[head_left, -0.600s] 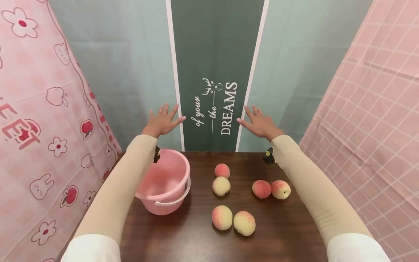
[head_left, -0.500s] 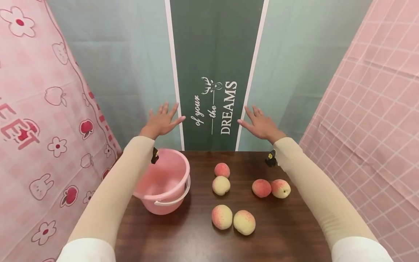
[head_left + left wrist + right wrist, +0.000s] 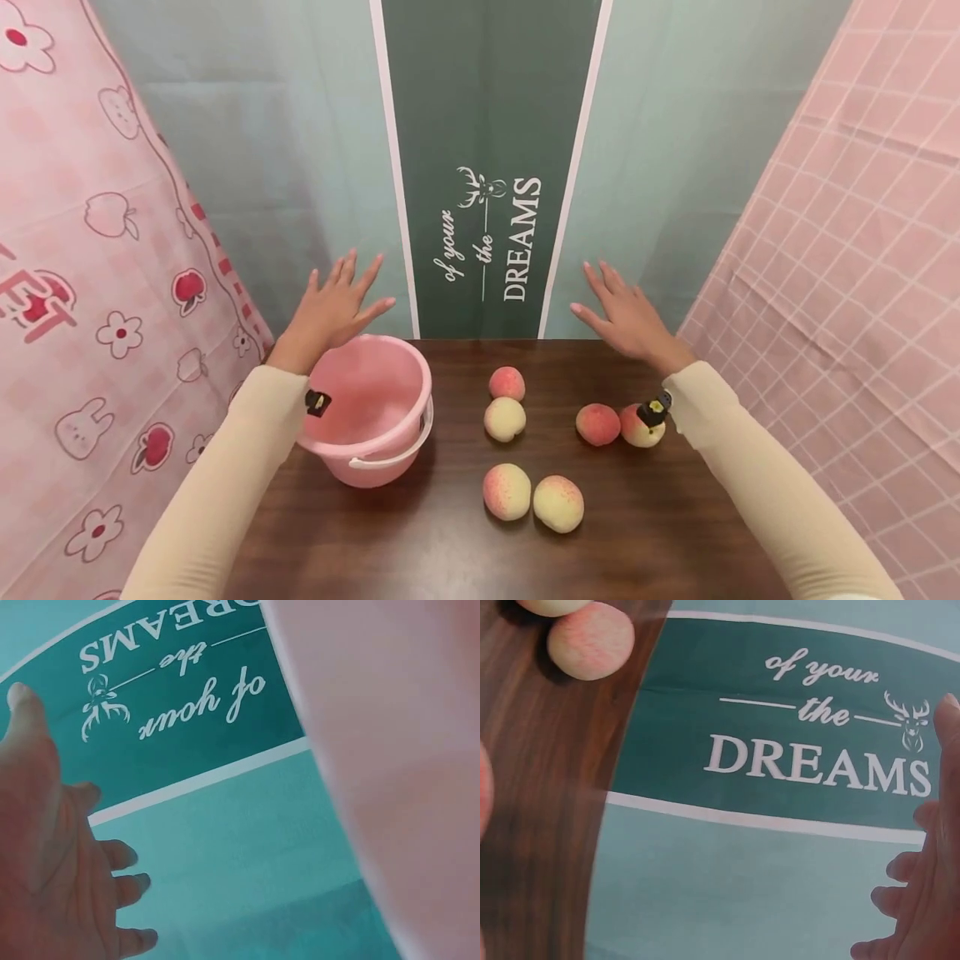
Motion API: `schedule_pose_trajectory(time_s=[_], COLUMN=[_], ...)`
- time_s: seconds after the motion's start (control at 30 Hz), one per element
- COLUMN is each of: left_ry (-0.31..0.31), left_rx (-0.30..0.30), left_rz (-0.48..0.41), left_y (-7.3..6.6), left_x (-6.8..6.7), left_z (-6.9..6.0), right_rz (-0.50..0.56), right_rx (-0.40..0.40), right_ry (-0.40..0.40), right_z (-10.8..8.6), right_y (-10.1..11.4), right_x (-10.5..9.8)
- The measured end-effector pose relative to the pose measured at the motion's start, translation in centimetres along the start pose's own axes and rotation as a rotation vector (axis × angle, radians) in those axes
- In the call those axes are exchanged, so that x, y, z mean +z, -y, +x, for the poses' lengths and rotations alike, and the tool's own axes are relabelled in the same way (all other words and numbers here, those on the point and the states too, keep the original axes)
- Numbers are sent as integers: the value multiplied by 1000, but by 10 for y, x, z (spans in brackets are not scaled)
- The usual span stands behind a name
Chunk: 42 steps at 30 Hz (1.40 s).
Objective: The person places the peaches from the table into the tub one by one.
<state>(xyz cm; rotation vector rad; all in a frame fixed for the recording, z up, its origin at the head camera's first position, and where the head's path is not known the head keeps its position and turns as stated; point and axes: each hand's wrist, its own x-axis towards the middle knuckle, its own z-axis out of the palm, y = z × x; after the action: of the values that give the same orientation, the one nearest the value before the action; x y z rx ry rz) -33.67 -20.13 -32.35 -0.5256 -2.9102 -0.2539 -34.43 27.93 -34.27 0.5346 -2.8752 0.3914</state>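
Note:
My left hand [image 3: 333, 308] hovers over the far rim of a pink bucket [image 3: 375, 467], fingers spread and holding nothing. The bucket has a white handle [image 3: 390, 458] hanging down its near side, and the inside that shows is bare. My right hand [image 3: 626, 317] is in the air beyond a red peach [image 3: 597, 425] and a red-yellow peach [image 3: 641, 433], its fingers extended and touching nothing. The black wrist camera partly covers the red-yellow peach. Mid-table, a red peach [image 3: 507, 383] touches a pale peach [image 3: 505, 419]. Closer in lie two more peaches [image 3: 507, 492], side by side.
The dark wooden table [image 3: 450, 550] ends at a green hanging cloth [image 3: 487, 100] with white lettering. A pink patterned cloth [image 3: 82, 333] hangs along the left side, a pink checked one [image 3: 847, 250] along the right.
Both hands have drawn back toward the body and apart, the left one moving left over the bucket, the right one moving right. The bucket and peaches have stayed in place.

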Motion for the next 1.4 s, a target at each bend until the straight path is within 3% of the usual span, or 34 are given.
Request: schedule_pose_trajectory(time_s=[0.23,0.6,0.83,1.1,1.4], left_ry=[36,86,115,79,-23], left_rx=[-42,-83,-119,-125,-78], left_rz=[-30,-129,-153,-213,-311], left_y=[9,15,23,34,40], left_x=[10,4,9,26,48], left_z=[-38,-70,-93,-116,-140], right_rz=[39,92,125,174,231], right_rx=[-1,30,90,147,185], right_ry=[-24,-38,-7,-29,-37], right_z=[-36,-79,-106,-138,-167], right_y=[-14,-26,-46,-65,-74], right_x=[23,43,62,85,105])
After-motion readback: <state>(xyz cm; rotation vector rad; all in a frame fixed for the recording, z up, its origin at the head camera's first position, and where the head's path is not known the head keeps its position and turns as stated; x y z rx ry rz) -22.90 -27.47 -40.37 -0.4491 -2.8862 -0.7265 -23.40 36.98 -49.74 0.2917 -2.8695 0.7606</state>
